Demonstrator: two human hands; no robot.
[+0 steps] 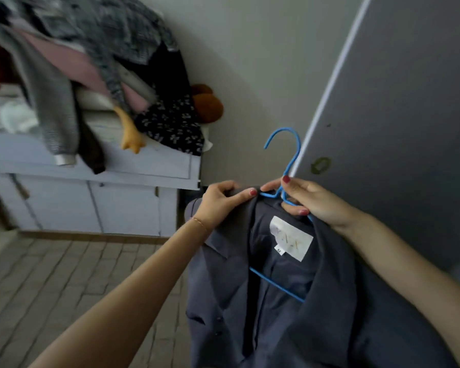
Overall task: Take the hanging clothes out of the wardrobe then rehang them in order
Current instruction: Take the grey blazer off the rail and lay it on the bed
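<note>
A dark grey-blue garment with a white neck label hangs in front of me on a blue wire hanger. My right hand grips the hanger at the base of its hook. My left hand pinches the garment's collar edge, just left of the hanger's shoulder. The hook points up and left, free of any rail. A grey wardrobe door stands at the right; the wardrobe's inside is out of view.
At the upper left a pale cabinet carries a heap of clothes, a dark floral garment and plush toys. Tiled floor spreads below it. A plain wall fills the middle.
</note>
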